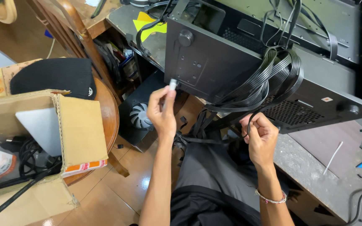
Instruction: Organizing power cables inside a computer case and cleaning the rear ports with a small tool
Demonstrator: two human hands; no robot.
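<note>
A black computer case [214,58] lies on its side on a grey worktop [306,167], with a thick bundle of flat black cables [269,79] hanging out over its edge. My left hand [162,113] is raised in front of the case and pinches a small white piece [172,84] between thumb and fingertips. Below the case, my right hand [261,138] is closed around a thin black cable [248,121] that runs down from the bundle.
An open cardboard box [63,134] with cables and a bag sits on a round wooden table at the left. A graphics card with a white fan [139,115] lies on the floor. A white cable tie [333,157] and small black bits lie on the worktop.
</note>
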